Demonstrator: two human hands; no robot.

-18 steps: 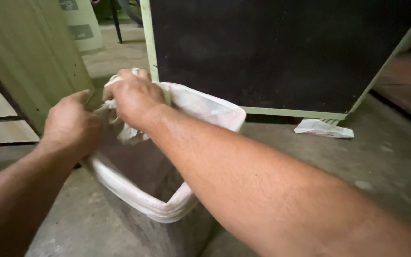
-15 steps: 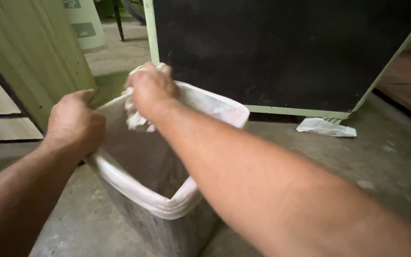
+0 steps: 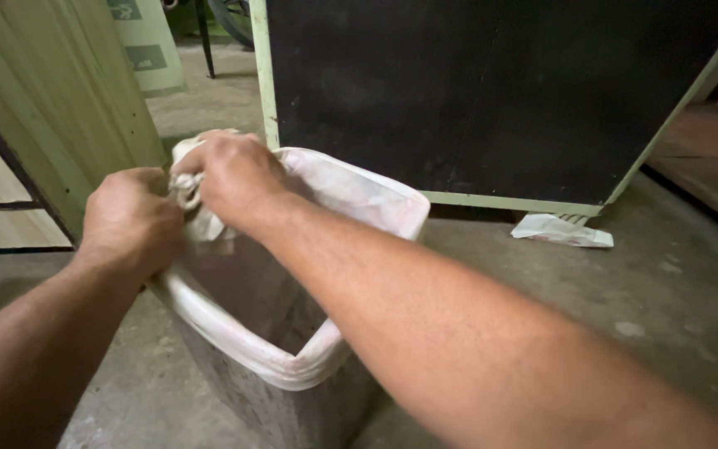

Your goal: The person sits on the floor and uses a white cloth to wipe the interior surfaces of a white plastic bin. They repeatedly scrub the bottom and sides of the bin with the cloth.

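Here, both hands were at the far left corner of a square grey bin standing on the concrete floor. A white plastic liner was folded over the bin's rim all round. The left hand had its grip closed on the near-left edge of the rim, over the liner. The right hand reached across the bin's mouth, grip closed on a bunched wad of loose liner at that corner. The two hands were nearly touching.

Judged step: gathering the slack liner at one corner, perhaps to knot or tuck it tight. The next move would likely call for the left hand to pin the rim while the right twisted the wad snug; too hard a pull could drag the liner off the other corners.

Just behind the bin stood a black board in a pale green frame. A crumpled white wrapper lay on the floor at the board's foot, well to the right. A wooden panel stood to the left.
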